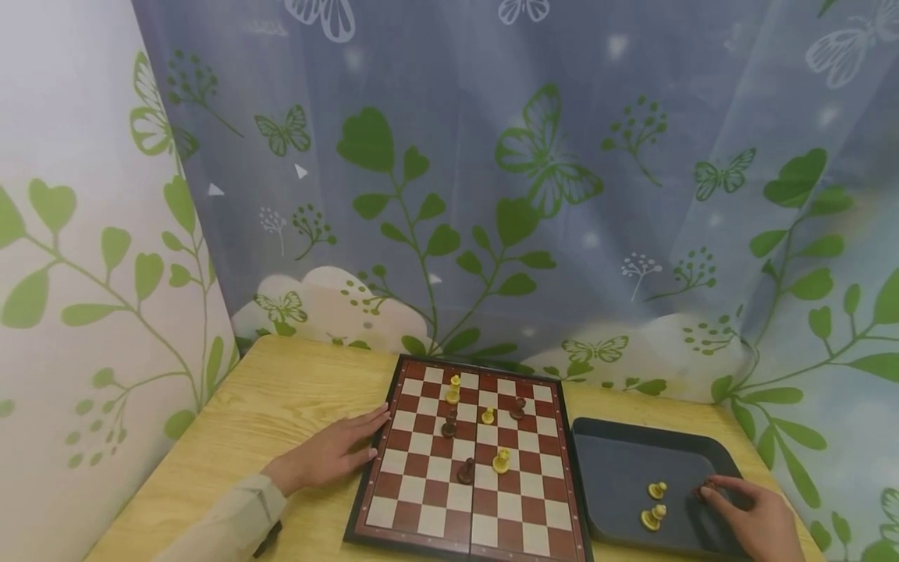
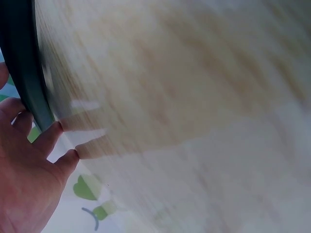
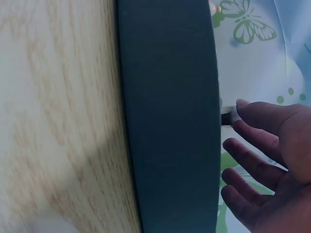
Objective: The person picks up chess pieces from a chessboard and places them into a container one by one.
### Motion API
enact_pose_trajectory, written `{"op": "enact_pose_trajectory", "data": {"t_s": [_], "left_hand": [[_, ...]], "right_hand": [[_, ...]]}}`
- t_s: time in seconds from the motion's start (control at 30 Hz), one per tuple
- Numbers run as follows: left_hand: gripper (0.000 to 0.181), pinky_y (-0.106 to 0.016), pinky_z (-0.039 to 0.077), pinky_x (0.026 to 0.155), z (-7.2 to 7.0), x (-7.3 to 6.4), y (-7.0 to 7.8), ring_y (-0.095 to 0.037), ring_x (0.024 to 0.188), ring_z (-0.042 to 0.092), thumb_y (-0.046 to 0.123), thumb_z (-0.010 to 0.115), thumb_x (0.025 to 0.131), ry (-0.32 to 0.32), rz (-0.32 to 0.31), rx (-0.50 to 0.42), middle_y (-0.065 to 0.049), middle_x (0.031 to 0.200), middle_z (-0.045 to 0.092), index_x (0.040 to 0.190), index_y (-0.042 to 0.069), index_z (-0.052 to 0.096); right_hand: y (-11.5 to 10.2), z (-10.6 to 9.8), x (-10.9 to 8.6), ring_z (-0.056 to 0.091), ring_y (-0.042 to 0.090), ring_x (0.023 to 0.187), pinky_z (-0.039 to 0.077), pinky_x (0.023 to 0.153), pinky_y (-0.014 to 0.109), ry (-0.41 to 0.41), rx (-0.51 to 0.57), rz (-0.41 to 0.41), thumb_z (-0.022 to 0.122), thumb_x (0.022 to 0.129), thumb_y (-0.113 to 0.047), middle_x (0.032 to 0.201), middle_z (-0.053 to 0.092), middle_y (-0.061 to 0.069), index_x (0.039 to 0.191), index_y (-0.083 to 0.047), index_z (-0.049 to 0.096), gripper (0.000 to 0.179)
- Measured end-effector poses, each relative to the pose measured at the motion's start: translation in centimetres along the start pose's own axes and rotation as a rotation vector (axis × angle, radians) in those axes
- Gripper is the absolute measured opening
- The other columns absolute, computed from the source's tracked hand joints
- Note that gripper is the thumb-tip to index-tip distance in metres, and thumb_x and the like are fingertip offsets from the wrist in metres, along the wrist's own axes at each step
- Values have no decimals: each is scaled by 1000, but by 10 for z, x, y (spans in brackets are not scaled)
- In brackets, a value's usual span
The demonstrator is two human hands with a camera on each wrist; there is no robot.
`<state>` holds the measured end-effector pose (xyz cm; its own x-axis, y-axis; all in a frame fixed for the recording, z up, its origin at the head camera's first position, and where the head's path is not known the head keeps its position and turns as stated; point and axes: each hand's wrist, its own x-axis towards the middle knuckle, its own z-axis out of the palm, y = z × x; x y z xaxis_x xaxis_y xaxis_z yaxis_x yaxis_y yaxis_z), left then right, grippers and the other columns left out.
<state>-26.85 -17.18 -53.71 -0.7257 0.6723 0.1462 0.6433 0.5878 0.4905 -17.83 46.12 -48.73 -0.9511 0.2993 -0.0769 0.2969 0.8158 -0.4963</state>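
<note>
My left hand (image 1: 326,454) lies at the left edge of a red-and-white chessboard (image 1: 435,519), fingers extended against its dark frame. At the right, my right hand (image 1: 762,515) pinches a dark chess piece (image 1: 705,490) between thumb and index finger over the grey tray (image 1: 611,445). The right wrist view shows the dark piece (image 3: 226,119) at the fingertips, partly hidden by the tray wall. Two gold pieces, a smaller one (image 1: 656,490) and a larger one (image 1: 653,517), are in the tray near that hand.
Several pieces stand on the board: a tall gold one (image 1: 453,390), a small gold pawn (image 1: 488,416), a gold piece (image 1: 501,461), and dark pieces (image 1: 467,471). The wooden table (image 1: 309,375) meets a patterned curtain (image 1: 449,234) behind.
</note>
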Motion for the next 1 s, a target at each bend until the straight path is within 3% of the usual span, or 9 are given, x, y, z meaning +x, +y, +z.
{"op": "enact_pose_trajectory", "data": {"t_s": [0.2, 0.43, 0.57, 0.7, 0.83, 1.0], "left_hand": [[61, -69, 30, 114, 2, -1, 0, -47, 145, 36, 32, 48, 108, -8, -6, -6, -20, 165, 28, 156, -3, 34], [60, -70, 29, 114, 2, -2, 0, -47, 146, 35, 32, 47, 109, -8, -5, -3, -20, 165, 28, 156, -3, 34], [60, -71, 29, 113, 1, -1, 0, -47, 146, 35, 31, 47, 109, -9, -3, -7, -20, 165, 28, 156, -3, 34], [60, -70, 30, 113, 1, -1, 1, -47, 145, 36, 31, 47, 109, -10, -8, -1, -20, 165, 28, 156, -2, 34], [60, -70, 30, 113, 0, -1, 1, -47, 145, 36, 31, 47, 109, -9, -9, -2, -20, 165, 28, 156, -3, 34], [60, -71, 30, 113, -2, 0, 1, -48, 145, 36, 31, 47, 109, -3, 0, -2, -21, 164, 28, 156, -3, 34]], "right_hand": [[-7, 2, -5, 54, 58, 119, 50, 86, 63, 6, -28, -28, 70, 94, -46, 130, 61, 35, 128, 5, 66, 61], [-29, 0, -14, 50, 58, 125, 48, 93, 66, 2, 12, -125, 70, 97, -38, 136, 57, 35, 130, 4, 65, 53], [-45, 2, -19, 55, 54, 120, 55, 88, 56, -4, 37, -195, 71, 97, -28, 134, 59, 34, 128, 4, 67, 45], [-61, 7, -22, 64, 45, 110, 60, 74, 44, -23, 44, -259, 72, 96, -23, 129, 65, 26, 126, -1, 70, 37], [-76, 14, -25, 62, 46, 114, 57, 86, 54, -21, 42, -354, 76, 92, -21, 123, 70, 20, 121, -5, 73, 33], [-100, 25, -30, 64, 42, 111, 54, 89, 58, 14, 63, -473, 81, 87, -18, 118, 73, 12, 113, -9, 77, 28]]}}
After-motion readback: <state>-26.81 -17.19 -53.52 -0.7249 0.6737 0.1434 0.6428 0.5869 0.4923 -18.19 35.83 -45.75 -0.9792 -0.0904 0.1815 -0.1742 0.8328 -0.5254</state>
